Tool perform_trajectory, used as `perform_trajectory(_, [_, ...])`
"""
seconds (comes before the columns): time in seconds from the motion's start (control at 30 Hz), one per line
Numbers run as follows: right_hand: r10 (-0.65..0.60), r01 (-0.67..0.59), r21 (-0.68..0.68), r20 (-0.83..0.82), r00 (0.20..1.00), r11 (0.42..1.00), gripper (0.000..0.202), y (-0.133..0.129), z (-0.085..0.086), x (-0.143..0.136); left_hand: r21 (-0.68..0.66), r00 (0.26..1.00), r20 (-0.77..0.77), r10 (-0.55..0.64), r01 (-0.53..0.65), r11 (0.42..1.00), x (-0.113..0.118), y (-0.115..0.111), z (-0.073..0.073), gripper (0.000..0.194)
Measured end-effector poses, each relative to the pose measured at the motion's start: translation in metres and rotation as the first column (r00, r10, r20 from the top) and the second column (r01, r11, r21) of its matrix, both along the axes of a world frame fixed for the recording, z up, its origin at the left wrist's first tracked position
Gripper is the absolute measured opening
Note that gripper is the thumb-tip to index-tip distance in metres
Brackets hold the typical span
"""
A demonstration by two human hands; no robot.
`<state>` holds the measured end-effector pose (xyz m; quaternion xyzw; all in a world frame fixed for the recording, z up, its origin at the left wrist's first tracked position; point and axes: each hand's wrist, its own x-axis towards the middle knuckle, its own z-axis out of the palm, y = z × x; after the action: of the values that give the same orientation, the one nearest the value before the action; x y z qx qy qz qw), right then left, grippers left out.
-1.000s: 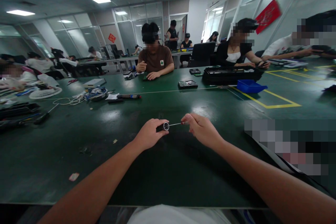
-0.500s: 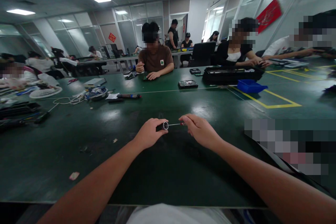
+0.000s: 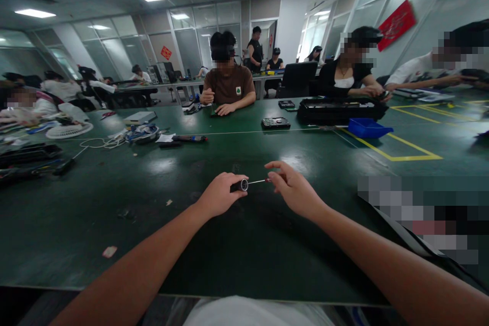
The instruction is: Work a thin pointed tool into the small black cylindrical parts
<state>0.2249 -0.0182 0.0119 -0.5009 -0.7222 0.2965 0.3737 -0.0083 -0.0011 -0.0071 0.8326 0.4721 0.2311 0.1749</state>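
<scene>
Above the green table (image 3: 214, 160), my left hand (image 3: 221, 194) grips a short black cylinder (image 3: 240, 185) with a pale ring at its end. A thin metal shaft (image 3: 257, 182) spans the gap from the cylinder towards my right hand (image 3: 292, 189). The shaft's red end (image 3: 268, 180) lies at my right thumb. My right index finger is lifted away from the thumb, and the other fingers are partly hidden. Whether the shaft's tip enters the cylinder is too small to tell.
Beyond my hands are a hard drive (image 3: 275, 123), a blue tray (image 3: 369, 128) and a long black casing (image 3: 342, 110). A pen-shaped tool (image 3: 190, 138) and cables (image 3: 105, 142) lie to the left. A person (image 3: 229, 86) sits opposite.
My right index finger has lifted and spread away from the thumb near the red end. The whole view has shifted slightly; my left hand keeps its hold on the cylinder.
</scene>
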Motion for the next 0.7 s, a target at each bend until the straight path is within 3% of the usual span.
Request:
perform_trajectory(0.1, [0.045, -0.046, 0.061, 0.017, 0.999, 0.997, 0.031, 0.0, 0.0, 0.001, -0.007, 1.0, 0.004, 0.024, -0.024, 1.0, -0.001, 0.0, 0.001, 0.039])
perform_trajectory(0.3, [0.03, -0.03, -0.033, 0.021, 0.999, 0.999, 0.035, 0.001, -0.003, 0.003, -0.001, 1.0, 0.001, 0.026, -0.026, 1.0, -0.001, 0.0, 0.001, 0.04])
perform_trajectory(0.5, [0.009, -0.005, 0.025, -0.166, 0.986, 1.0, 0.025, 0.001, -0.004, -0.001, -0.009, 1.0, -0.003, 0.023, -0.023, 1.0, 0.003, -0.002, 0.002, 0.036])
perform_trajectory(0.6, [-0.004, -0.038, -0.098, -0.398, 0.917, 0.995, 0.025, 0.005, -0.006, -0.003, 0.055, 1.0, -0.012, 0.011, -0.011, 0.998, 0.003, -0.003, 0.007, 0.035])
perform_trajectory(0.7, [-0.159, -0.059, -0.302, -0.646, 0.746, 0.951, 0.027, 0.011, -0.01, -0.003, 0.186, 0.998, -0.048, -0.041, 0.05, 0.981, 0.002, -0.003, 0.011, 0.035])
